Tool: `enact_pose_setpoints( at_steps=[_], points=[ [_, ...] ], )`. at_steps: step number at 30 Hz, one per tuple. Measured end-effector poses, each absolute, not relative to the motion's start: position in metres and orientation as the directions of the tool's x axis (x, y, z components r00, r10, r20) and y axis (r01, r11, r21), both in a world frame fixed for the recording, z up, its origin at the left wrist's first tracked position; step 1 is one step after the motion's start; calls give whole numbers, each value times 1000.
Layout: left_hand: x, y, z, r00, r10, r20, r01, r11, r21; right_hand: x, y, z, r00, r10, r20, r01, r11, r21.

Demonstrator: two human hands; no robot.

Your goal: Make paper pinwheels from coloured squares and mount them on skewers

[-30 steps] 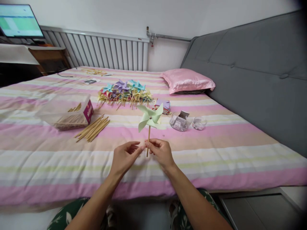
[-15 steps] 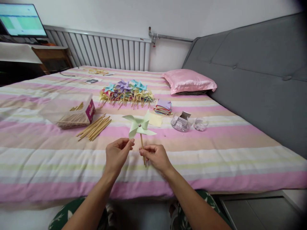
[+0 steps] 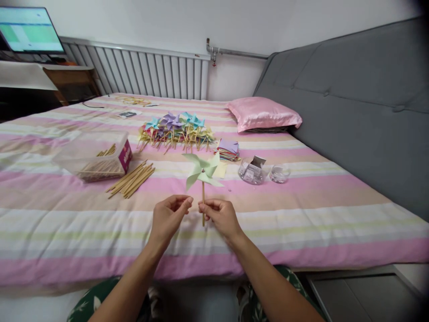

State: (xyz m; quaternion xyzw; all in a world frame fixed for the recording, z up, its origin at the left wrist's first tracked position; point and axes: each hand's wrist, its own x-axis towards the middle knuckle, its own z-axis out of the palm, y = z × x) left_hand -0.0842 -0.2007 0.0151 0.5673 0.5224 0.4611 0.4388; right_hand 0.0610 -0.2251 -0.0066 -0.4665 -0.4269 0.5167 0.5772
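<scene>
- I see my right hand (image 3: 219, 217) just below the centre of the frame, fingers pinched shut around the wooden stick of a pale green pinwheel (image 3: 202, 171).
- The stick stands nearly upright; its paper blades sit directly above the right hand, with a short stub showing below the fingers.
- My left hand (image 3: 168, 218) is just to the left of the stick, fingers curled and tips drawn together near it; I cannot tell whether they touch the stick, and nothing shows in that hand.
- Both hands hover over the striped bed (image 3: 301, 214).
- Further up the frame, behind the pinwheel, lies a heap of finished pinwheels (image 3: 176, 129).
- Left of centre are loose wooden sticks (image 3: 131, 180) beside a clear box (image 3: 92, 155).
- Right of the pinwheel are a stack of paper squares (image 3: 228, 150) and two small clear containers (image 3: 252, 171).
</scene>
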Motion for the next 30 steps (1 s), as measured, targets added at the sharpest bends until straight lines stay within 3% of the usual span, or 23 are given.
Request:
enact_pose_setpoints(
  at_steps=[5, 8, 18, 30],
  points=[
    [-71, -210, 6, 314, 948, -50, 249, -31, 968, 69, -223, -2, 236, 971, 33, -200, 82, -976],
    [-65, -214, 0, 385, 920, -76, 261, -30, 965, 69, -223, 0, 246, 969, 19, -219, 74, -973],
    [-64, -213, 0, 319, 943, -100, 208, 33, 978, 67, -224, 0, 197, 980, 20, -245, 69, -967],
    [-75, -206, 3, 194, 980, -53, 201, 13, 980, 64, -223, -13, 105, 993, 45, -133, 59, -989]
  ],
)
